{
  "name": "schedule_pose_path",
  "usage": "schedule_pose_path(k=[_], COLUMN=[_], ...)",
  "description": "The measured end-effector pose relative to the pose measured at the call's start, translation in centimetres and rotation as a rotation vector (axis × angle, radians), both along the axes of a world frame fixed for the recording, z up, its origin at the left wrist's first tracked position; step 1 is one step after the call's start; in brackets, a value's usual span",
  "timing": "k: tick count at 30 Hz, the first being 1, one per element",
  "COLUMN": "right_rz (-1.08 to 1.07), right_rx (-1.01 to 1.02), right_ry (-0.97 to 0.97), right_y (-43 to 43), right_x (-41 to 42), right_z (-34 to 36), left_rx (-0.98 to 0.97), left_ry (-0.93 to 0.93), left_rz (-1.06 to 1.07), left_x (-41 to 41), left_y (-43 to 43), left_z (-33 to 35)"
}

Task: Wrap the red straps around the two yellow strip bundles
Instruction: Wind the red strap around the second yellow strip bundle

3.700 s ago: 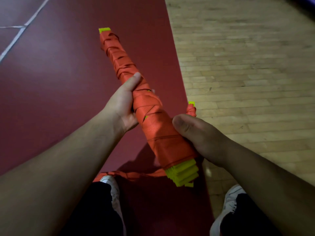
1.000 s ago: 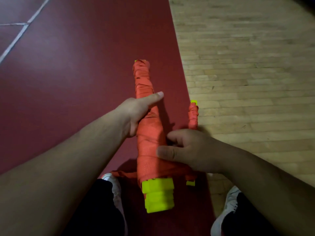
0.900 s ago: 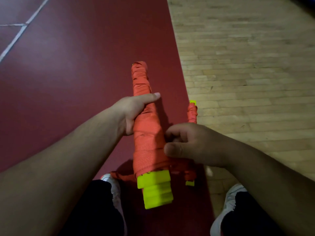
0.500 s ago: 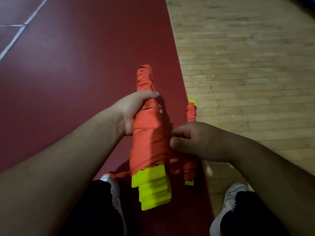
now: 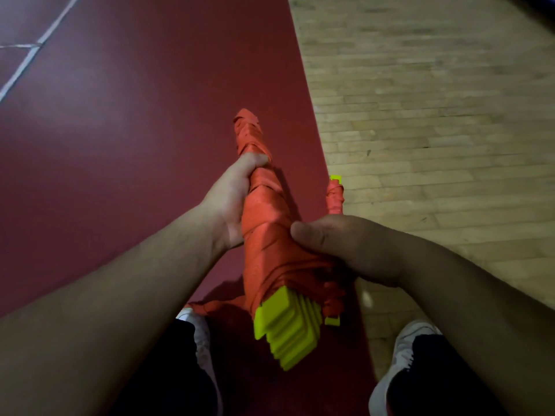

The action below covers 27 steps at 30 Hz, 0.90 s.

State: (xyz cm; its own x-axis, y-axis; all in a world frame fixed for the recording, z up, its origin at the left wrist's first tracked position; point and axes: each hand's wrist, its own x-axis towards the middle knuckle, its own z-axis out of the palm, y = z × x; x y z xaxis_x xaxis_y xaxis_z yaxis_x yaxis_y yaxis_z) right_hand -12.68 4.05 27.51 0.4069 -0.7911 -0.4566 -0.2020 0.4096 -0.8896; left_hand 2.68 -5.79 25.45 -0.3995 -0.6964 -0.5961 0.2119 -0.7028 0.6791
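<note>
I hold a long yellow strip bundle (image 5: 286, 331) in front of me, almost fully covered by a red strap (image 5: 267, 226); only its stacked yellow near end shows. My left hand (image 5: 231, 199) grips the bundle's middle from the left. My right hand (image 5: 354, 247) grips its near part from the right, with the strap bunched under the fingers. A loose tail of the strap (image 5: 210, 306) trails off to the left below. A second, thinner bundle (image 5: 335, 195), also red-wrapped with yellow tips, lies on the floor behind my right hand.
Beneath me is a dark red floor (image 5: 120, 145) with white lines at the far left, bordering a wooden floor (image 5: 435, 115) on the right. My two white shoes (image 5: 399, 364) and dark trouser legs fill the bottom of the view.
The held bundle has turned and tilted, so its yellow end now points down to the right. My right hand went from pinching the strap to wrapping over the bundle's near part.
</note>
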Motion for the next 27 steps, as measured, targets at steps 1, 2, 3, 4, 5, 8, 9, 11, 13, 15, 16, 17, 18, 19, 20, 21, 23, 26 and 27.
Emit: schedule_pose_path(k=[1, 2, 3, 4, 5, 8, 9, 11, 13, 15, 16, 17, 18, 19, 20, 21, 23, 26, 27], right_rz=[-0.009, -0.029, -0.058, -0.092, -0.123, -0.158, -0.143, -0.085, 0.051, 0.146, 0.159, 0.151, 0.136, 0.109, 0.073, 0.027, -0.033, -0.035, -0.042], right_rx=[0.065, 0.117, 0.137, 0.132, 0.119, 0.095, 0.077, -0.031, -0.174, -0.261, -0.273, -0.278, -0.273, -0.257, -0.231, -0.205, -0.190, -0.190, -0.184], right_ry=[-0.001, -0.028, -0.072, -0.123, -0.173, -0.258, -0.227, 0.015, 0.329, 0.485, 0.509, 0.505, 0.469, 0.405, 0.324, 0.255, 0.211, 0.207, 0.196], right_y=[0.2, 0.5, 0.7, 0.9, 0.9, 0.9, 0.9, 0.8, 1.0, 1.2, 1.3, 1.2, 1.0, 0.8, 0.7, 0.7, 0.7, 0.6, 0.5], right_x=[0.2, 0.3, 0.3, 0.6, 1.1, 1.8, 1.8, 1.8, 2.0, 2.3, 2.5, 2.5, 2.3, 2.0, 1.7, 1.4, 1.0, 0.8, 0.8], right_z=[-0.2, -0.5, -0.8, -1.0, -1.3, -1.4, -1.3, -1.0, -0.9, -1.1, -1.0, -0.9, -0.7, -0.7, -0.5, -0.5, -0.5, -0.7, -0.8], left_rx=[-0.011, -0.023, -0.031, -0.035, -0.031, -0.038, -0.047, -0.052, -0.045, -0.038, -0.021, 0.006, 0.033, 0.055, 0.066, 0.068, 0.059, 0.054, 0.055], left_ry=[0.045, 0.086, 0.118, 0.124, 0.115, 0.038, -0.001, -0.088, -0.163, -0.239, -0.251, -0.232, -0.186, -0.132, -0.083, -0.043, -0.002, 0.027, 0.046], left_rz=[0.017, 0.034, 0.049, 0.056, 0.066, 0.031, -0.008, -0.110, -0.205, -0.251, -0.246, -0.234, -0.216, -0.189, -0.155, -0.125, -0.086, -0.041, -0.031], left_x=[-0.2, -0.3, -0.4, -0.4, -0.3, 0.4, 0.6, 1.1, 1.0, 0.6, 0.5, 0.4, 0.5, 0.6, 0.7, 0.8, 0.8, 1.1, 1.2], left_y=[0.0, 0.0, 0.1, 0.1, 0.0, -0.7, -1.1, -1.6, -1.3, -0.7, -0.6, -0.5, -0.7, -0.9, -1.1, -1.3, -1.7, -1.9, -1.9], left_z=[0.2, 0.4, 0.6, 0.7, 0.8, 0.9, 1.1, 1.1, 1.0, 0.2, -0.1, -0.2, -0.2, -0.1, 0.1, 0.3, 0.5, 0.5, 0.5])
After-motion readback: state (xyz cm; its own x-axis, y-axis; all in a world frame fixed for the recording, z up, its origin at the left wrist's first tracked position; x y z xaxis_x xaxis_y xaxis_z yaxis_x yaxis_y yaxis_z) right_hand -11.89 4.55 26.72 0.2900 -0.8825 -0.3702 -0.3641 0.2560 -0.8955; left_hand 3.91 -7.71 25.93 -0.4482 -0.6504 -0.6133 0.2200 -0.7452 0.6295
